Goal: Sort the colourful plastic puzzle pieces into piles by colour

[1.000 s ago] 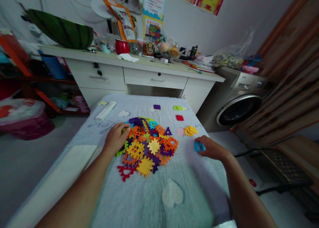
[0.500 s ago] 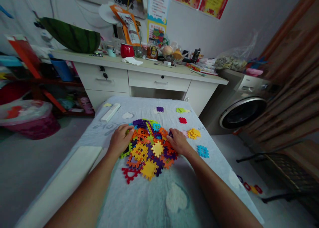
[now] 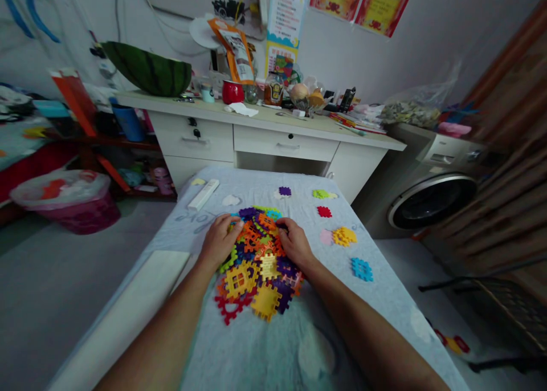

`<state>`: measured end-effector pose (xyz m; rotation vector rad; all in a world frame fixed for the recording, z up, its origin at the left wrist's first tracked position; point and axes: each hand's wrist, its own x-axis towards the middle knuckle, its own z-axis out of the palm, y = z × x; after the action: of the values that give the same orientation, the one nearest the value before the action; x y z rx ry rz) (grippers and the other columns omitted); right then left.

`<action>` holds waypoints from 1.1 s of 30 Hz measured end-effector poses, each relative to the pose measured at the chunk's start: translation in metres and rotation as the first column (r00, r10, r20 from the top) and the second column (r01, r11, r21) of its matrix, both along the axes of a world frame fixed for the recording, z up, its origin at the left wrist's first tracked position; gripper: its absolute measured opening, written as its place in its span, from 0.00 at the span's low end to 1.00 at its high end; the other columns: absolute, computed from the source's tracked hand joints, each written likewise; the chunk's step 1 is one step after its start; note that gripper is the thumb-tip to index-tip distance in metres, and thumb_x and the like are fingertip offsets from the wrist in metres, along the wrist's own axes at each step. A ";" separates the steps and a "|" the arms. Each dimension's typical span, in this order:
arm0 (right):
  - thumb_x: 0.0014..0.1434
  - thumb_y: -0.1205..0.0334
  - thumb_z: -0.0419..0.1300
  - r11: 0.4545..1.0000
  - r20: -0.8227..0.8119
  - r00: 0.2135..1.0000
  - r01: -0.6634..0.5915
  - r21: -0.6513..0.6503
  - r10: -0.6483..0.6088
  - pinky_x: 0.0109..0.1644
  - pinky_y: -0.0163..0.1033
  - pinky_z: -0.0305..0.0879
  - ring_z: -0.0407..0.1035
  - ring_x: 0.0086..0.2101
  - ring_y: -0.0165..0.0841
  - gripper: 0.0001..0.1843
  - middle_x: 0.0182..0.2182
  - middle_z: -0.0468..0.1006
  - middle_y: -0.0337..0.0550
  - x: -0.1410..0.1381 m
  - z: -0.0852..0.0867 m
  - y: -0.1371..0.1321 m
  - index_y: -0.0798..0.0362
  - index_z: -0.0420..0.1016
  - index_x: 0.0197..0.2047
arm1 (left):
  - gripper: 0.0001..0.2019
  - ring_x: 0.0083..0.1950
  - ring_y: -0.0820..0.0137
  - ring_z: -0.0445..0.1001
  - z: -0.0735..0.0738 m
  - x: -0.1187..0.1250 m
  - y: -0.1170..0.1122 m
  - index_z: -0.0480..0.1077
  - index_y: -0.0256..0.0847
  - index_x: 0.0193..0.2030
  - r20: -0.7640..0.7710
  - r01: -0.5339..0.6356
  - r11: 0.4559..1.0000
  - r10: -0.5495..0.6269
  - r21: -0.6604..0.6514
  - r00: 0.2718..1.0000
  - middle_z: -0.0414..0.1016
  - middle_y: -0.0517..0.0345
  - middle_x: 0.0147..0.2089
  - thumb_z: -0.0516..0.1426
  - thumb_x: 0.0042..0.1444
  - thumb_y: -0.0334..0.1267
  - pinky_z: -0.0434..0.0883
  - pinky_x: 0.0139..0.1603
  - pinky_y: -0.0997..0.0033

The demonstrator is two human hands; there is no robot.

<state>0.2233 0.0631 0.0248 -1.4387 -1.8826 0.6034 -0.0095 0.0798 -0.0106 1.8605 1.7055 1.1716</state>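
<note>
A heap of toothed plastic building tiles (image 3: 241, 280) in orange, yellow, purple, red, green and blue lies on the cloth-covered table. Against its left side rests my left hand (image 3: 220, 240), fingers curved loosely and its thumb toward the tiles. My right hand (image 3: 294, 243) lies along the opposite side, its fingertips over the tiles and partly hidden. Both hands cup the heap without closing around a single tile. Apart from it, on the right, lie a blue tile (image 3: 362, 269), some yellow tiles (image 3: 344, 236), a red tile (image 3: 324, 212), a green tile (image 3: 320, 194) and a purple tile (image 3: 285, 191).
A white bar-shaped object (image 3: 203, 195) lies at the table's far left. Behind stands a white desk (image 3: 265, 130) bearing a cut watermelon (image 3: 147, 69) and jars. To the right is a washing machine (image 3: 431, 191); a pink bin (image 3: 72, 208) stands on the left floor.
My right hand has moved inward, pushing the right side of the heap toward my left hand. The heap is narrower and some tiles have shifted. The view has turned slightly left.
</note>
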 end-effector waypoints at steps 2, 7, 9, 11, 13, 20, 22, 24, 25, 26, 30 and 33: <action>0.59 0.65 0.51 1.000 -0.035 0.999 -0.006 0.024 0.007 0.54 0.44 0.65 0.71 0.44 0.37 0.13 0.43 0.77 0.43 -0.001 -0.002 0.003 0.48 0.70 0.45 | 0.21 0.58 0.60 0.68 0.001 0.000 0.000 0.74 0.42 0.44 0.037 0.001 1.000 -0.001 0.005 0.999 0.72 0.51 0.52 0.49 0.59 0.55 0.63 0.64 0.57; 0.54 0.62 0.56 0.995 -0.090 0.994 0.061 0.078 -0.054 0.47 0.41 0.67 0.71 0.38 0.35 0.11 0.38 0.77 0.43 0.013 -0.006 0.017 0.50 0.70 0.42 | 0.21 0.56 0.60 0.69 0.001 -0.002 0.002 0.74 0.41 0.42 0.158 -0.059 0.997 0.051 0.048 0.986 0.73 0.49 0.50 0.48 0.60 0.55 0.63 0.64 0.57; 0.52 0.60 0.57 0.989 -0.127 0.986 0.116 0.094 -0.104 0.46 0.41 0.67 0.71 0.37 0.35 0.12 0.36 0.76 0.43 0.020 -0.005 0.030 0.52 0.70 0.41 | 0.21 0.56 0.60 0.69 0.001 -0.002 0.002 0.73 0.41 0.41 0.191 -0.103 0.993 0.089 0.063 0.978 0.73 0.49 0.49 0.49 0.60 0.54 0.64 0.63 0.58; 0.51 0.58 0.57 0.980 -0.176 0.973 0.170 0.099 -0.151 0.43 0.41 0.67 0.70 0.34 0.35 0.10 0.33 0.76 0.42 0.027 -0.003 0.048 0.52 0.71 0.37 | 0.19 0.55 0.61 0.70 0.001 -0.002 0.002 0.73 0.41 0.41 0.188 -0.119 0.990 0.103 0.073 0.977 0.73 0.50 0.49 0.50 0.59 0.53 0.64 0.63 0.58; 0.49 0.57 0.57 0.977 -0.238 0.954 0.205 0.063 -0.185 0.39 0.39 0.66 0.69 0.31 0.34 0.08 0.29 0.74 0.40 0.033 -0.003 0.072 0.52 0.70 0.32 | 0.18 0.55 0.61 0.70 0.001 -0.001 0.002 0.74 0.42 0.40 0.167 -0.116 0.990 0.101 0.082 0.981 0.73 0.51 0.49 0.50 0.59 0.52 0.65 0.62 0.59; 0.45 0.57 0.56 0.921 -0.331 0.861 0.380 -0.084 -0.386 0.33 0.37 0.63 0.66 0.27 0.32 0.08 0.23 0.72 0.38 0.042 -0.019 0.158 0.52 0.68 0.28 | 0.16 0.53 0.62 0.71 -0.001 0.001 0.003 0.74 0.42 0.40 0.137 -0.091 0.991 0.077 0.096 0.988 0.74 0.52 0.47 0.50 0.60 0.50 0.66 0.60 0.60; 0.47 0.57 0.55 0.913 -0.319 0.859 0.403 -0.057 -0.399 0.36 0.37 0.64 0.67 0.31 0.34 0.12 0.28 0.74 0.41 0.042 -0.023 0.176 0.53 0.71 0.34 | 0.16 0.53 0.62 0.71 -0.002 0.000 0.004 0.74 0.43 0.40 0.119 -0.083 0.993 0.072 0.087 0.990 0.74 0.52 0.48 0.51 0.59 0.49 0.66 0.60 0.60; 0.48 0.57 0.54 0.921 -0.292 0.877 0.389 -0.031 -0.381 0.41 0.38 0.66 0.68 0.36 0.36 0.17 0.34 0.75 0.44 0.042 -0.027 0.187 0.54 0.71 0.41 | 0.15 0.54 0.61 0.71 -0.002 0.000 0.005 0.75 0.43 0.40 0.091 -0.071 0.994 0.064 0.081 0.994 0.73 0.52 0.48 0.51 0.58 0.48 0.66 0.60 0.59; 0.49 0.58 0.53 0.928 -0.277 0.890 0.372 -0.023 -0.363 0.43 0.39 0.66 0.69 0.39 0.36 0.19 0.37 0.76 0.44 0.042 -0.029 0.190 0.54 0.71 0.44 | 0.15 0.54 0.61 0.71 -0.003 0.000 0.005 0.75 0.43 0.40 0.078 -0.067 0.995 0.060 0.080 0.995 0.73 0.52 0.49 0.52 0.58 0.48 0.66 0.60 0.59; 0.49 0.59 0.53 0.935 -0.267 0.900 0.353 -0.020 -0.345 0.46 0.39 0.66 0.68 0.41 0.36 0.20 0.40 0.76 0.45 0.043 -0.032 0.191 0.54 0.71 0.46 | 0.15 0.54 0.61 0.70 -0.003 0.000 0.005 0.75 0.43 0.40 0.068 -0.063 0.995 0.057 0.081 0.996 0.73 0.52 0.49 0.52 0.58 0.47 0.66 0.60 0.58; 0.49 0.65 0.51 0.957 -0.160 0.946 0.290 0.027 -0.282 0.56 0.43 0.61 0.66 0.49 0.38 0.21 0.46 0.74 0.49 0.051 -0.041 0.183 0.55 0.74 0.46 | 0.14 0.54 0.61 0.71 -0.004 0.000 0.005 0.75 0.43 0.41 0.057 -0.064 0.994 0.058 0.092 0.997 0.73 0.52 0.49 0.52 0.58 0.46 0.66 0.60 0.58; 0.47 0.70 0.51 0.971 -0.021 0.974 0.229 0.073 -0.228 0.60 0.43 0.59 0.66 0.51 0.38 0.21 0.46 0.75 0.47 0.056 -0.047 0.174 0.54 0.76 0.43 | 0.14 0.54 0.62 0.71 -0.004 -0.001 0.005 0.75 0.43 0.40 0.047 -0.061 0.993 0.056 0.100 0.997 0.73 0.53 0.49 0.52 0.58 0.46 0.67 0.59 0.59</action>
<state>0.2797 0.2370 -0.0217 -1.5700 -1.6807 0.4246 -0.0100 0.0850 -0.0147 1.8402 1.7171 1.3357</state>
